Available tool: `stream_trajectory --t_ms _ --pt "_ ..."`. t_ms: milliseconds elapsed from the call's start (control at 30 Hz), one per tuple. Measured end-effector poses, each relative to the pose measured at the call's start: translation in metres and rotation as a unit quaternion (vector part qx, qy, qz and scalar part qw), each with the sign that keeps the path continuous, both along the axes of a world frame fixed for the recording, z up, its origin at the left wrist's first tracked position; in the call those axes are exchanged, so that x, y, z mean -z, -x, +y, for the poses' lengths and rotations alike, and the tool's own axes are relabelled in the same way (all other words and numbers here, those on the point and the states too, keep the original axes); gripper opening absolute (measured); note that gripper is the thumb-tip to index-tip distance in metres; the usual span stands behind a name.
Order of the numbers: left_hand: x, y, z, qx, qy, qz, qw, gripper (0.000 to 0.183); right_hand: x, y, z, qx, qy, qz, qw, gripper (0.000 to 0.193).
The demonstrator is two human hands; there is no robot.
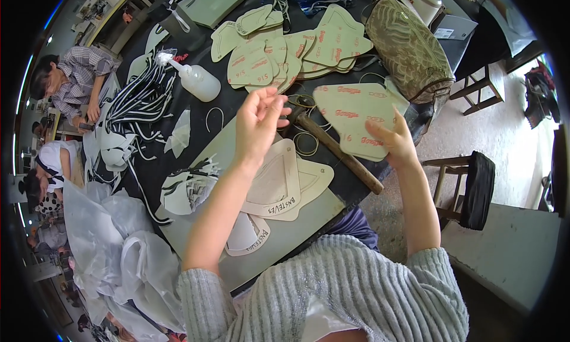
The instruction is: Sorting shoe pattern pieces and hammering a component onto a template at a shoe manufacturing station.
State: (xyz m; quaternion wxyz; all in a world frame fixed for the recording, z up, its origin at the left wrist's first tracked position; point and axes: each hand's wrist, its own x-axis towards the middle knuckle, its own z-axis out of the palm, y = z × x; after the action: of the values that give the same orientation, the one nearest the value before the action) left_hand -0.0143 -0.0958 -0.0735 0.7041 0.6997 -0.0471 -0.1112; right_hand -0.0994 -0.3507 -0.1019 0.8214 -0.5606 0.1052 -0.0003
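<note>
My right hand [396,141] grips a flat, beige cut-out board piece [350,116] with red print, thumb on top, raised over the table's right side. My left hand [261,119] hovers near the middle with loosely curled fingers apart and nothing seen in them. Just beyond it lies a heap of similar board pieces [252,62]. Between my forearms, pale card templates [291,209] with handwriting rest on a grey board [237,268]. A wooden-handled hammer [347,158] lies between the templates and the held piece.
A white squeeze bottle [200,83] stands left of the heap, near black-and-white strips [139,101]. A patterned bag [409,48] lies at the far right. Clear plastic sheeting [119,241] bulges at the left. Stools [457,187] stand to the right; other people [77,80] work at the left.
</note>
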Motion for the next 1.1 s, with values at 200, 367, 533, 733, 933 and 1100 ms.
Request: stream_trajectory --t_ms 200,367,533,733,933,1100 --pt "0.02 -0.076 0.03 -0.069 -0.203 -0.216 0.953 0.038 0.03 -0.011 -0.018 0.078 0.353 0.009 0.932 0.061" --pt "0.037 -0.108 0.021 -0.048 -0.411 -0.302 0.859 0.08 0.018 -0.009 -0.015 0.058 0.546 0.045 0.834 0.064" --pt "0.029 -0.109 0.004 0.018 -0.508 -0.229 0.83 0.084 0.023 -0.003 -0.024 0.056 0.581 0.047 0.811 0.064" --pt "0.025 -0.113 0.012 0.037 -0.533 -0.253 0.806 0.067 0.025 -0.013 -0.016 0.04 0.539 0.045 0.84 0.063" --pt "0.022 -0.113 0.001 0.043 -0.551 -0.273 0.787 0.057 0.02 -0.011 -0.024 0.048 0.564 0.055 0.822 0.064" --pt "0.024 -0.113 0.006 0.046 -0.558 -0.264 0.785 0.06 0.024 -0.014 -0.02 0.038 0.547 0.054 0.835 0.066"
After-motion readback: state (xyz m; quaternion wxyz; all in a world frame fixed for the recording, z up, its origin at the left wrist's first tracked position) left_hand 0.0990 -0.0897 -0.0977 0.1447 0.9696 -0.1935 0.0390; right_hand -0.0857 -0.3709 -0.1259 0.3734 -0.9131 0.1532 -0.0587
